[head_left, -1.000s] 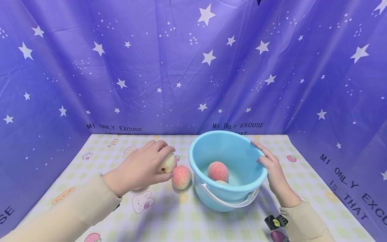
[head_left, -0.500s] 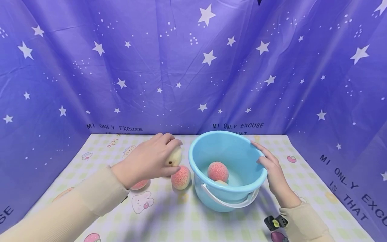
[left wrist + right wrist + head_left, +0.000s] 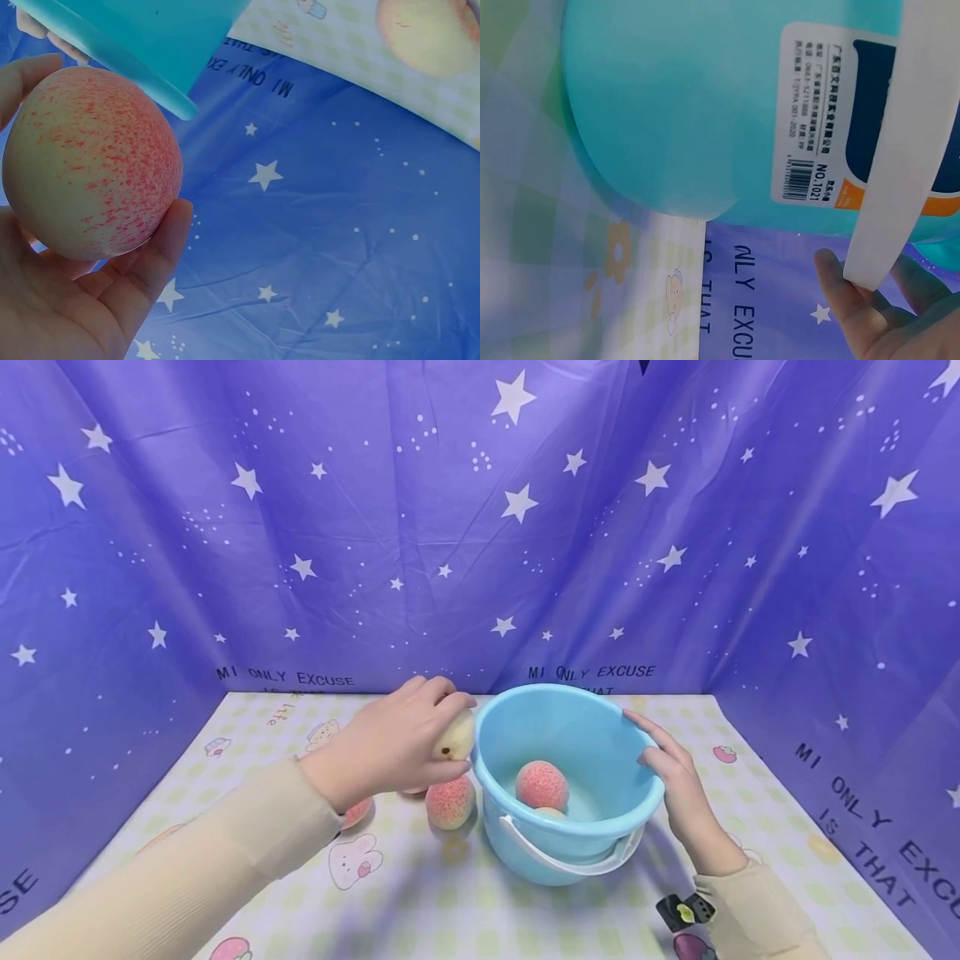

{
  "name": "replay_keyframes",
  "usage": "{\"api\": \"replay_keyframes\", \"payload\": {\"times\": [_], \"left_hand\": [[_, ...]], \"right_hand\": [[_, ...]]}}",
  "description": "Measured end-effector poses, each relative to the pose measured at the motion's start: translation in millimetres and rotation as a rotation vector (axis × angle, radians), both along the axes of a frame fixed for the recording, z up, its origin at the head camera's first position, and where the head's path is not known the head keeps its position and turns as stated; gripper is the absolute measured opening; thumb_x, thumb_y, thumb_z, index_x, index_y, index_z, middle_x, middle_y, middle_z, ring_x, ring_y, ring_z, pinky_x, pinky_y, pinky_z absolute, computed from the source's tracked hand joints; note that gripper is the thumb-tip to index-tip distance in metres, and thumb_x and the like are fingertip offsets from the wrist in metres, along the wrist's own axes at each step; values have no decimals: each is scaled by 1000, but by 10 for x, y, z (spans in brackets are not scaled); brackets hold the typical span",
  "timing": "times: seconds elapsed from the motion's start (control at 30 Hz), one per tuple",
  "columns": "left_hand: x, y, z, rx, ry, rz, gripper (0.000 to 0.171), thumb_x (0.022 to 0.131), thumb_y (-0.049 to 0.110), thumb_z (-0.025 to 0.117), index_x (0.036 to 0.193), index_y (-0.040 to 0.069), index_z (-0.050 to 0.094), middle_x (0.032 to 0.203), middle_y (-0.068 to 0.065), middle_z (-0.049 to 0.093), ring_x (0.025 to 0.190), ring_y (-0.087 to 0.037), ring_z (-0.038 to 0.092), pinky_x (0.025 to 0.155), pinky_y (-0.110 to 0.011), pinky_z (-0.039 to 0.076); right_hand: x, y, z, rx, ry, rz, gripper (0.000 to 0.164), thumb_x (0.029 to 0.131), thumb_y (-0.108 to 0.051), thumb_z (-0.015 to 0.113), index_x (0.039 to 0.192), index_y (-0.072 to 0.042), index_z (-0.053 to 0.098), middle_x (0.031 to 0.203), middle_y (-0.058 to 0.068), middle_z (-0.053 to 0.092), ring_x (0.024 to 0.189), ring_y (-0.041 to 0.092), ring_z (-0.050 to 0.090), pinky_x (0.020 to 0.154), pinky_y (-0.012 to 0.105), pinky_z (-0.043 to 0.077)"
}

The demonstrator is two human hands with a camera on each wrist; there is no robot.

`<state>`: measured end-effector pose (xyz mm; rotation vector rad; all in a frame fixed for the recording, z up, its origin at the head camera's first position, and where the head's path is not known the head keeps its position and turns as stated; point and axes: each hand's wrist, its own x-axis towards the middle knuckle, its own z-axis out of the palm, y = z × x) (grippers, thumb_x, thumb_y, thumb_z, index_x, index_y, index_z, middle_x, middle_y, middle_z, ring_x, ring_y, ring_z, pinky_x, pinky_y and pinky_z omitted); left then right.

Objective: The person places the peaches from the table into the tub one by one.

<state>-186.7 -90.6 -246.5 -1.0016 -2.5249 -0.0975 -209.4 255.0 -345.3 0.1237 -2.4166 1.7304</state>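
My left hand [image 3: 390,743] grips a peach [image 3: 456,737] just beside the left rim of a light blue bucket [image 3: 585,727]. In the left wrist view this peach [image 3: 94,161] is pale yellow with red speckles, with fingers and thumb around it. My right hand [image 3: 686,789] holds the bucket's right rim. Inside the bucket lies a red-speckled peach [image 3: 542,785], with part of a paler one [image 3: 551,812] showing under the front rim. A peach [image 3: 450,802] sits on the table left of the bucket. Another peach [image 3: 358,812] is partly hidden by my left wrist.
One more peach [image 3: 412,791] shows as a sliver beneath my left hand. The bucket's white handle [image 3: 570,864] hangs down at the front. A checked cloth [image 3: 465,910] covers the table. Purple star-patterned curtains [image 3: 450,527] stand behind and at both sides.
My left hand has carried its peach to the right and slightly up, to the bucket's rim, uncovering peaches on the table. My right hand and the bucket have stayed in place.
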Motion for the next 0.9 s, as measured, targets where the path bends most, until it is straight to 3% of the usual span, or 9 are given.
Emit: {"api": "replay_keyframes", "payload": {"times": [0.37, 0.9], "left_hand": [[-24, 182, 56, 0, -45, 19, 56, 81, 41, 73, 129, 14, 59, 116, -5, 60, 94, -20, 55, 65, -32, 52], [-158, 377, 31, 37, -66, 7, 60, 83, 44, 73, 133, 15, 57, 120, -5, 59, 103, -21, 57, 72, -37, 57]], "right_hand": [[-22, 8, 6, -16, -20, -16, 67, 85, -5, 39, 152, -16, 41, 154, 9, 38, 101, -1, 51, 76, 18, 48], [-29, 13, -11, -27, -10, -12, 66, 86, -5, 39, 151, -17, 42, 154, 5, 38, 104, -1, 50, 77, 17, 48]]}}
